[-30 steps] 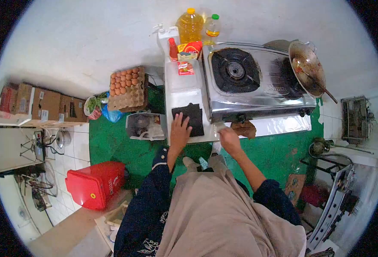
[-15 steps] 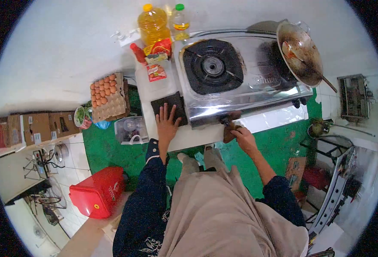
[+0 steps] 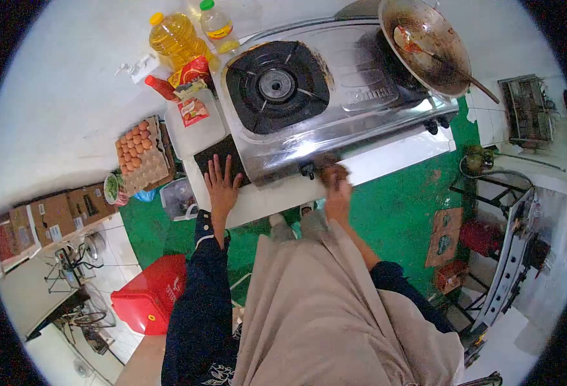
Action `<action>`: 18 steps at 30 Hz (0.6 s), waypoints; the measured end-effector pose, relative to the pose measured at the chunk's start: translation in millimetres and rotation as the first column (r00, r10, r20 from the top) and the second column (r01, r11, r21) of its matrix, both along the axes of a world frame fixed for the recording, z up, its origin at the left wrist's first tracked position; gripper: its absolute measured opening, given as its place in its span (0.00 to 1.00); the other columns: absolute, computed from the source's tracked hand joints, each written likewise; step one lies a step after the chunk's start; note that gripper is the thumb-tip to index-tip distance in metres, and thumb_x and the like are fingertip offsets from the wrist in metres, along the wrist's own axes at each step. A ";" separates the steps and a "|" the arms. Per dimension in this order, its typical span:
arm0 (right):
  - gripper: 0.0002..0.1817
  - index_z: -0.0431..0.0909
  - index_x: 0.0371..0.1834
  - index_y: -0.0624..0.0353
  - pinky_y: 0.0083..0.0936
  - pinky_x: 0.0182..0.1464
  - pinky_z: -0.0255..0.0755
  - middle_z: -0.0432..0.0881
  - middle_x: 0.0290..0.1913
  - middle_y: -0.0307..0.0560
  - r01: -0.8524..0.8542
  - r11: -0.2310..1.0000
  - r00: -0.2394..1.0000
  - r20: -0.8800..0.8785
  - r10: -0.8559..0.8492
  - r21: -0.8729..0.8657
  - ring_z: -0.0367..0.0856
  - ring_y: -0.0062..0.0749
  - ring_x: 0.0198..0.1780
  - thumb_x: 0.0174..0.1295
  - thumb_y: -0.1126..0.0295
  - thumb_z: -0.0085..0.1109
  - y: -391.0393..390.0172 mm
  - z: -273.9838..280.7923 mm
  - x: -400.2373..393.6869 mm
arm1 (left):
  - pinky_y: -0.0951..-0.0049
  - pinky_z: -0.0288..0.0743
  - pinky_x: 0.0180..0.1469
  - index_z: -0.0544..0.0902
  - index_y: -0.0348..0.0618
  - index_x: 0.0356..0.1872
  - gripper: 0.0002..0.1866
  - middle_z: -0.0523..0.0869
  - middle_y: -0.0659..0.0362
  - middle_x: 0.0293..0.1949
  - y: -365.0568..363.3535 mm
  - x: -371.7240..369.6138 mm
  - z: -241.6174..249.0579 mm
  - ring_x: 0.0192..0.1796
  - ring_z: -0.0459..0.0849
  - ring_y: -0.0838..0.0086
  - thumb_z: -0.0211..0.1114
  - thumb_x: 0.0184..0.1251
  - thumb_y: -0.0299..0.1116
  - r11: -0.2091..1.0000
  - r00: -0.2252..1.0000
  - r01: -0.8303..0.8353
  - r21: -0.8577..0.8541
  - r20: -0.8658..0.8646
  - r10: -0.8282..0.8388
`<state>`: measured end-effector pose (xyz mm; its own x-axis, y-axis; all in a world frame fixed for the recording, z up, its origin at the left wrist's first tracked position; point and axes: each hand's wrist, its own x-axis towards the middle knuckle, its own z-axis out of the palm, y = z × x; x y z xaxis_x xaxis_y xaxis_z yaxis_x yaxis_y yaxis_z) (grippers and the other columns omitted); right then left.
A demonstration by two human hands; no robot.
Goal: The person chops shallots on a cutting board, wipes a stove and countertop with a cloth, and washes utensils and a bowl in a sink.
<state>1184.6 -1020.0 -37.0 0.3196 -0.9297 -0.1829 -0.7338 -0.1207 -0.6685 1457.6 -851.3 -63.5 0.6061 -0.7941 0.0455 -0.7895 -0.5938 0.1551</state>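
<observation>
My left hand (image 3: pixel 220 193) lies flat with its fingers spread on a dark square pad (image 3: pixel 204 159) at the left of the stove. My right hand (image 3: pixel 338 196) is closed on a brown cloth (image 3: pixel 332 174), which is blurred by motion. The cloth is at the front panel of the silver gas stove (image 3: pixel 283 151), just right of a black knob (image 3: pixel 306 170). A black burner (image 3: pixel 277 85) is bare on the stove's left side. A wok (image 3: pixel 428 51) with a ladle (image 3: pixel 434 56) in it stands on the right side.
Behind the pad are a white plastic container (image 3: pixel 197 132) with a food packet on it, a red-capped bottle (image 3: pixel 160 87), an oil jug (image 3: pixel 177 40) and a green-capped bottle (image 3: pixel 218 27). Egg trays (image 3: pixel 143 157) stand at left. A red bin (image 3: pixel 152 296) is on the floor.
My right hand has moved the cloth up against the stove's front, near the knob. My left hand remains flat on the pad. The whole view has shifted and tilted.
</observation>
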 end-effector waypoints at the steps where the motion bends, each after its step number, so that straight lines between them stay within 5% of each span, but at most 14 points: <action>1: 0.21 0.72 0.51 0.64 0.43 0.53 0.62 0.71 0.44 0.63 -0.075 0.988 0.996 0.035 0.081 -0.132 0.68 0.56 0.47 0.72 0.56 0.40 35.3 -45.4 2.5 | 0.47 0.45 0.71 0.57 0.63 0.73 0.32 0.49 0.54 0.75 1.3 2.1 0.4 0.76 0.48 0.55 0.48 0.70 0.56 1.000 1.000 0.003 -0.006 0.004 -0.003; 2: 0.20 0.71 0.50 0.64 0.44 0.53 0.62 0.71 0.44 0.63 -0.122 0.972 0.985 0.146 0.094 0.201 0.68 0.57 0.48 0.71 0.57 0.42 56.7 -30.4 21.3 | 0.46 0.45 0.71 0.57 0.63 0.73 0.32 0.49 0.53 0.75 2.2 3.6 -0.5 0.76 0.48 0.55 0.48 0.70 0.56 1.000 1.000 0.002 0.018 0.004 -0.002; 5: 0.15 0.74 0.47 0.65 0.43 0.52 0.66 0.71 0.43 0.62 -0.343 0.878 0.939 0.130 0.317 0.333 0.71 0.57 0.47 0.67 0.64 0.48 115.4 -32.1 57.4 | 0.46 0.44 0.71 0.56 0.63 0.73 0.32 0.47 0.53 0.76 2.9 4.8 -0.8 0.76 0.47 0.54 0.49 0.70 0.55 0.998 0.999 0.013 0.056 -0.035 -0.011; 7: 0.17 0.74 0.53 0.62 0.40 0.51 0.69 0.71 0.41 0.57 -0.737 0.676 0.666 0.174 0.725 0.001 0.72 0.52 0.48 0.61 0.70 0.53 120.0 -19.9 49.0 | 0.46 0.44 0.71 0.56 0.62 0.73 0.32 0.47 0.53 0.76 3.2 7.2 9.7 0.76 0.47 0.54 0.50 0.70 0.54 0.998 0.994 0.035 0.044 -0.107 -0.030; 10: 0.21 0.74 0.57 0.56 0.37 0.49 0.71 0.71 0.40 0.53 -0.629 0.772 0.703 0.358 0.615 -0.091 0.73 0.47 0.47 0.58 0.73 0.56 86.6 32.1 35.0 | 0.45 0.46 0.71 0.58 0.59 0.73 0.33 0.50 0.51 0.75 14.1 12.6 21.1 0.75 0.49 0.52 0.54 0.68 0.50 0.999 0.966 0.029 -0.024 -0.258 -0.034; 13: 0.18 0.76 0.54 0.54 0.38 0.45 0.72 0.70 0.42 0.55 -0.318 0.937 0.852 0.389 0.350 -0.145 0.73 0.50 0.43 0.60 0.74 0.55 39.4 101.5 46.4 | 0.44 0.50 0.69 0.59 0.57 0.72 0.33 0.52 0.50 0.74 35.0 1.7 21.5 0.74 0.51 0.52 0.58 0.66 0.45 0.996 0.974 0.004 -0.093 -0.226 -0.025; 15: 0.13 0.76 0.48 0.57 0.40 0.44 0.72 0.69 0.41 0.56 -0.272 0.898 0.859 0.335 0.388 -0.346 0.72 0.52 0.42 0.59 0.75 0.54 28.2 96.0 77.7 | 0.44 0.51 0.69 0.59 0.57 0.72 0.34 0.51 0.50 0.74 52.1 -8.5 8.0 0.74 0.52 0.52 0.59 0.65 0.43 0.997 0.976 0.008 -0.072 -0.216 -0.023; 18: 0.12 0.76 0.43 0.58 0.42 0.44 0.71 0.70 0.41 0.57 -0.564 0.690 0.780 -0.019 0.625 -0.454 0.72 0.55 0.41 0.53 0.77 0.54 46.1 37.4 92.2 | 0.43 0.53 0.68 0.56 0.60 0.73 0.38 0.47 0.53 0.76 55.1 -13.2 20.1 0.75 0.51 0.52 0.62 0.62 0.39 1.000 0.959 0.002 -0.004 -0.284 -0.003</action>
<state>1276.8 -973.9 0.4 0.8230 -0.5086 0.2530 -0.3239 -0.7861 -0.5265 1444.4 -796.2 -43.4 0.5926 -0.7957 -0.1250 -0.7140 -0.5908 0.3756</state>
